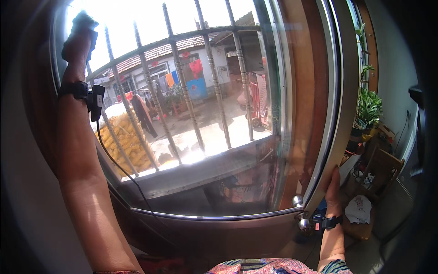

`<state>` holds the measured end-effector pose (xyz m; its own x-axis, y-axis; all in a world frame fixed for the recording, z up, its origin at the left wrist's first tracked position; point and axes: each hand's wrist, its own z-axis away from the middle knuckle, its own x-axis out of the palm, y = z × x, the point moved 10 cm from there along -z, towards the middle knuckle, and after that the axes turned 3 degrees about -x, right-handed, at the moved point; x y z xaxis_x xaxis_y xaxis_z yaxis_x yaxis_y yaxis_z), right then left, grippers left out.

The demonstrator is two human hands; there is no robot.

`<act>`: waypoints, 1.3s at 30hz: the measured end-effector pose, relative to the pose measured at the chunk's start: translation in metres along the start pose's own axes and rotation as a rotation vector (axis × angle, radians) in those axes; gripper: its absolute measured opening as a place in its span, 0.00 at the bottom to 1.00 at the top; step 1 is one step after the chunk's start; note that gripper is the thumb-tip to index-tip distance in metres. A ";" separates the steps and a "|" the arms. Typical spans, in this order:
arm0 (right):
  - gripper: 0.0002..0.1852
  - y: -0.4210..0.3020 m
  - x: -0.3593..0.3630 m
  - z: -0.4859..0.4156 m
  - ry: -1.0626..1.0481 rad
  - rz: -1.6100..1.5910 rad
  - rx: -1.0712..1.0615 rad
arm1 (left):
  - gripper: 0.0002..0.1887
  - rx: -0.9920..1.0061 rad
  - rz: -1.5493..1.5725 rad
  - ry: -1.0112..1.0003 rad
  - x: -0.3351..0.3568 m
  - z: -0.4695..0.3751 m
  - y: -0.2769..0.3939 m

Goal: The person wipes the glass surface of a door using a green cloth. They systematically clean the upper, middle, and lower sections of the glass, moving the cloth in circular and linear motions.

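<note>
My left hand [76, 51] reaches up at the upper left against bright light, holding what looks like a bunched dark cloth [84, 21] at the glass pane [219, 185]. The glare hides its fingers. The pane is set in a metal-framed door [212, 233]. My right hand [333, 186] grips the vertical edge of this door at the right, thumb side visible and fingers hidden behind the frame. Just below and left of that hand are a round metal doorknob [304, 224] and a smaller shiny ball-shaped fitting [297, 200].
Metal bars [184, 85] stand beyond the glass, with a sunlit yard, hanging laundry and stacked corn cobs [119, 147]. To the right are potted plants [371, 108], a wooden chair [385, 167] and a white bag [358, 209]. A cable [116, 164] hangs from my left wrist device.
</note>
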<state>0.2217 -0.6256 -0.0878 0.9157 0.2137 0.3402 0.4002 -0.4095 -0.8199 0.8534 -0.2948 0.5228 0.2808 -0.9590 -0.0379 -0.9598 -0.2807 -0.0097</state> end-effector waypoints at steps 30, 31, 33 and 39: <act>0.31 -0.009 0.024 -0.020 -0.140 0.118 -0.078 | 0.23 0.772 0.232 0.052 0.034 0.289 0.525; 0.30 -0.010 0.027 -0.019 -0.175 0.061 -0.078 | 0.29 0.767 0.232 -0.023 0.038 0.317 0.521; 0.30 -0.009 0.027 -0.017 -0.186 0.024 -0.060 | 0.19 0.850 0.167 -0.068 0.035 0.364 0.511; 0.32 0.000 0.014 -0.018 -0.129 0.107 -0.024 | 0.35 0.429 0.201 -0.209 0.029 0.335 0.382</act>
<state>0.2351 -0.6392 -0.0751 0.9417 0.2792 0.1879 0.3024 -0.4570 -0.8365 0.4943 -0.4164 0.1831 0.1267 -0.9518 -0.2795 -0.9212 -0.0085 -0.3890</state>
